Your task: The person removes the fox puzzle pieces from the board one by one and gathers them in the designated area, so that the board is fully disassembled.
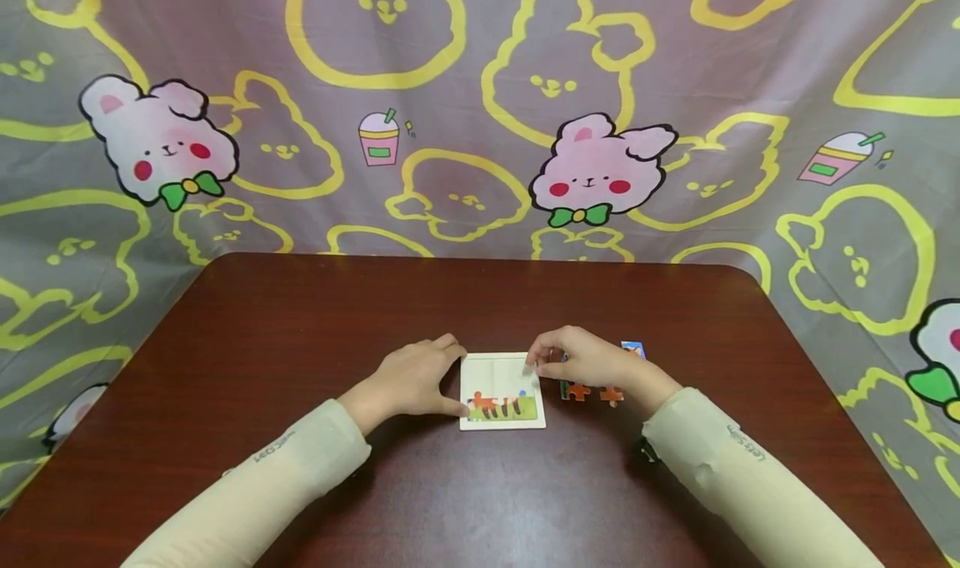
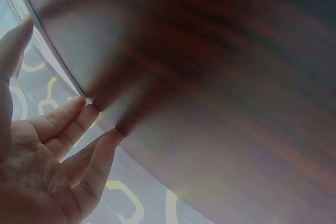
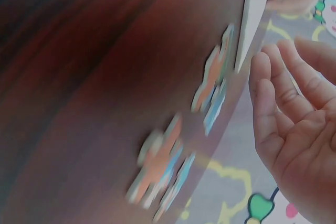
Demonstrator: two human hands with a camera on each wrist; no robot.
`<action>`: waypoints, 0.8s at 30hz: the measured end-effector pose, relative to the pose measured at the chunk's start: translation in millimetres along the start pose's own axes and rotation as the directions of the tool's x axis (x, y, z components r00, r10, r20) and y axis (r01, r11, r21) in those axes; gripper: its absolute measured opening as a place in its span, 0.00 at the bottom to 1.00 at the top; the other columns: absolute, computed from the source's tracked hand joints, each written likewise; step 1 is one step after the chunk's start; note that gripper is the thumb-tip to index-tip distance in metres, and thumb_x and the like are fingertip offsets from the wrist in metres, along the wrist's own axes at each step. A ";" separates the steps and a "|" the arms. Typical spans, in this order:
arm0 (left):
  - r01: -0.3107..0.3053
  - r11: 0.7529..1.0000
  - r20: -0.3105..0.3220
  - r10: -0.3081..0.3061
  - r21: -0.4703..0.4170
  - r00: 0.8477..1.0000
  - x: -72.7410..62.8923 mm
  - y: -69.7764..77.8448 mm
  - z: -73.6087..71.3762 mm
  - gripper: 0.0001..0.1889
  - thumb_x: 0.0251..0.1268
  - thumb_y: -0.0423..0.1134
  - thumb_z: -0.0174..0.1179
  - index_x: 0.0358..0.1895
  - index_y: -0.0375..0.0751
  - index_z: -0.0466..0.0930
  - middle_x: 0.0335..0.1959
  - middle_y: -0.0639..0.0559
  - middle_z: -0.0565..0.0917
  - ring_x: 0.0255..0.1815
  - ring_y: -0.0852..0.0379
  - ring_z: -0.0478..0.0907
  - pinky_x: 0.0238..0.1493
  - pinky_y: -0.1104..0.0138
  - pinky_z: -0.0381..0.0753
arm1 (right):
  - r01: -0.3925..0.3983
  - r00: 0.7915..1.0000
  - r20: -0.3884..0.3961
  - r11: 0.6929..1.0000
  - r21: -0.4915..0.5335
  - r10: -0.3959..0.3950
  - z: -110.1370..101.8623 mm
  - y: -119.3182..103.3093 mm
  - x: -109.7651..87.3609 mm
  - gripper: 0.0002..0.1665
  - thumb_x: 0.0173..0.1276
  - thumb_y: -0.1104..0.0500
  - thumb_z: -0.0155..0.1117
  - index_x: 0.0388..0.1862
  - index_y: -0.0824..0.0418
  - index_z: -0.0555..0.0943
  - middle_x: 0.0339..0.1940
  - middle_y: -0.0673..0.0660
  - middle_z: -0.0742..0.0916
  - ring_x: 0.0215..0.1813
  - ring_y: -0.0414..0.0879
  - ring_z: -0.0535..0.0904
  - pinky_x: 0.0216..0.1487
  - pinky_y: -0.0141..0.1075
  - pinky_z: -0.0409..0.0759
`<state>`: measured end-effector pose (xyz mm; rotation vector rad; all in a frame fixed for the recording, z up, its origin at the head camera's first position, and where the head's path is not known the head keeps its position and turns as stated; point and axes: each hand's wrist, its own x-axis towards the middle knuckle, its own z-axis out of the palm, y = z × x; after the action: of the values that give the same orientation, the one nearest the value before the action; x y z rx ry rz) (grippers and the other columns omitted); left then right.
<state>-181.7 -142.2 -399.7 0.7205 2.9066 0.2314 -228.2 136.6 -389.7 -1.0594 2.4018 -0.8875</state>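
Patterned cloth [image 1: 450,52] walls in the far side and flanks, so any reach stays over the dark wooden counter [image 1: 300,318], which stretches widely left of the work and toward the person. The left grip [image 1: 416,376] is relaxed and spread, clasping nothing: thumb and fingertips meet the left edge of the puzzle tray [image 1: 491,376], probably to keep it from sliding. The right grip [image 1: 581,358], loosely bent and seemingly released, is by the tray's far right corner with no piece visible in it; whether it touches the rim I cannot tell. The tray lies flat between both, presumably central for easy access, its near rim unobstructed. A fitted strip [image 1: 510,407] fills its near part, leaving a bare bed beyond. Loose pieces [image 1: 576,391] sit just right, likely for a short carry, though they crowd that edge.
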 end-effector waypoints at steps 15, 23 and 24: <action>0.001 1.000 0.023 -0.001 -0.013 1.000 0.0 -0.9 -0.6 0.43 0.46 0.65 0.73 0.63 0.44 0.75 0.55 0.54 0.78 0.50 0.51 0.81 0.47 0.56 0.82 | 0.041 0.987 0.155 0.996 0.075 -0.052 28.0 -28.5 31.8 0.11 0.68 0.69 0.62 0.48 0.64 0.83 0.30 0.53 0.85 0.30 0.39 0.81 0.31 0.28 0.76; -0.010 1.000 0.010 0.010 -0.015 1.000 -0.8 -0.1 -2.4 0.43 0.45 0.65 0.74 0.63 0.42 0.75 0.55 0.54 0.78 0.49 0.51 0.81 0.45 0.56 0.82 | 0.123 0.978 0.172 0.992 -0.013 -0.119 36.2 -33.2 41.1 0.12 0.65 0.70 0.64 0.48 0.64 0.83 0.28 0.51 0.84 0.28 0.33 0.75 0.32 0.26 0.74; -0.011 1.000 0.009 0.011 -0.015 1.000 -0.7 -0.1 -2.5 0.43 0.45 0.65 0.74 0.63 0.42 0.76 0.55 0.54 0.78 0.49 0.51 0.81 0.45 0.56 0.82 | 0.122 0.978 0.172 0.992 -0.022 -0.117 36.7 -33.4 41.5 0.12 0.65 0.70 0.64 0.47 0.64 0.83 0.28 0.51 0.84 0.28 0.33 0.75 0.32 0.26 0.74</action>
<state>-181.5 -142.9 -397.2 0.7341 2.8902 0.2497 -217.5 73.2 -397.4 -1.2507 2.2377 -0.7649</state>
